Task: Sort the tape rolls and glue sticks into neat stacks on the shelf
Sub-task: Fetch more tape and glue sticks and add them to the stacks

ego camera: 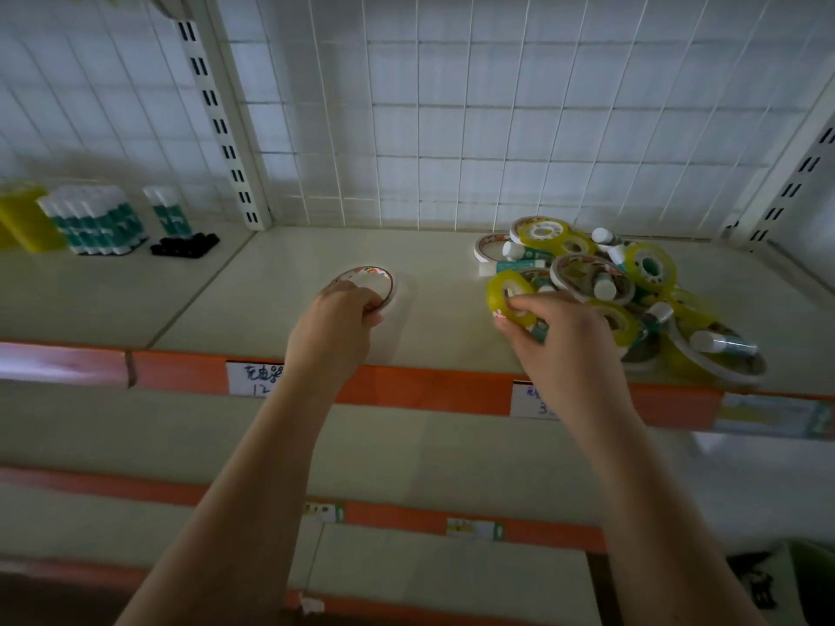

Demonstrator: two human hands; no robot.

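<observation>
White roll (pixel 367 282): flat on shelf (pixel 253 300), my left grip (pixel 336 316) pinching its near rim. Yellow roll (pixel 508 293): on edge, pinched by my right grip (pixel 555 327) at the pile's (pixel 632 291) near-left edge, well right of the white one.

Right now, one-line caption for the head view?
Left hand sets white tape roll on shelf; right hand grips yellow tape roll at mixed pile.
</observation>
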